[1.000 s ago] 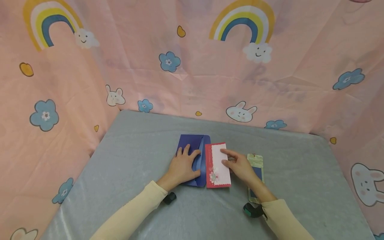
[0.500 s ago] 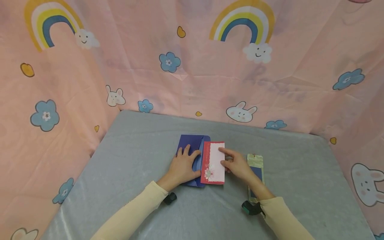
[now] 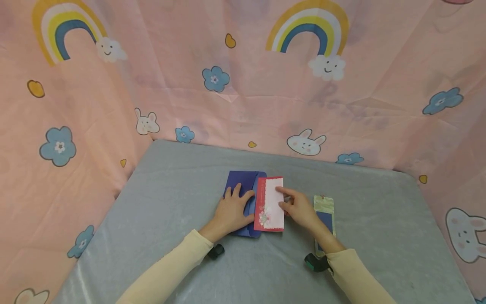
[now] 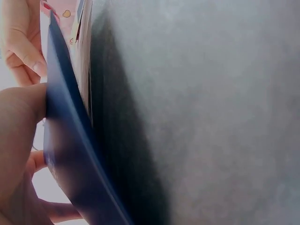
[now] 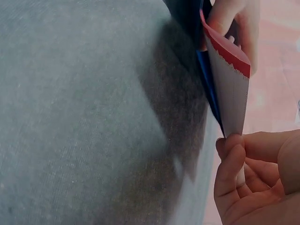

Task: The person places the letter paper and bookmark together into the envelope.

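A dark blue envelope (image 3: 243,179) lies on the grey tabletop in the head view, its opening on the right side. My left hand (image 3: 229,211) rests on it with fingers spread, the thumb and forefinger reaching to the opening. A red and white greeting card (image 3: 274,202) with a flower print overlaps the envelope's right edge. The thumb and fingers of my right hand (image 3: 301,209) pinch this card by its right edge. From the right wrist, the card (image 5: 229,89) looks bowed and folded, with its far edge close to my left hand (image 5: 234,23).
A narrow pale green and blue item (image 3: 324,217) lies on the grey table (image 3: 376,219), partly beneath my right forearm. Black wrist devices (image 3: 216,251) are worn on both wrists. A pink printed curtain (image 3: 258,101) stands around the table's back and sides.
My right hand has shifted the card left and slightly away from me, so that it covers more of the envelope's right edge. My left hand has stayed in place.
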Motion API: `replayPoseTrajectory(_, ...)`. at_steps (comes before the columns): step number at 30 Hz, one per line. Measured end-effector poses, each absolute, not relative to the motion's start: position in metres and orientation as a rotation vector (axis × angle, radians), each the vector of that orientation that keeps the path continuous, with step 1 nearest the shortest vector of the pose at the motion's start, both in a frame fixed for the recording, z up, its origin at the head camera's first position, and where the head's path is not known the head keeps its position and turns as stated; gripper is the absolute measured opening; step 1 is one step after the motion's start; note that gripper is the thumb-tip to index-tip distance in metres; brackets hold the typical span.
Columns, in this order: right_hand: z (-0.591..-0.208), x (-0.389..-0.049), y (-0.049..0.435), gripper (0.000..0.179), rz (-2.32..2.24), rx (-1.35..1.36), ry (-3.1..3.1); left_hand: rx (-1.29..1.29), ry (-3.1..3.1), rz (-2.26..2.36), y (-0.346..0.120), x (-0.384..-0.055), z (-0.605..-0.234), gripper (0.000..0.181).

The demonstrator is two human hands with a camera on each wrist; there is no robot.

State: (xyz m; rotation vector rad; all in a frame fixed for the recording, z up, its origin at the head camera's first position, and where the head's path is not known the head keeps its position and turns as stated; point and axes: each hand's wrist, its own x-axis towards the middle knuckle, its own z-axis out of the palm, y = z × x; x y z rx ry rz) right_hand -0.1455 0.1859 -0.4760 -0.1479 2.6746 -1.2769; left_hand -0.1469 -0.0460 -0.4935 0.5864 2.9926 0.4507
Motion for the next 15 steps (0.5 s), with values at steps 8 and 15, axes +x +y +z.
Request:
replayPoseTrajectory(8,-0.4754,-0.1445,0.1825,0.051,-1.24,-0.172,2.705,0.589,2.982,0.45,-0.0451,-0.1467,-0.4927,0.065)
replayPoseTrajectory(15,-0.4767,-0.146,0.1832,0.051,-1.225,-0.166,2.712,0.604,3.011,0.408,-0.0445,-0.1461,-0.495,0.058)
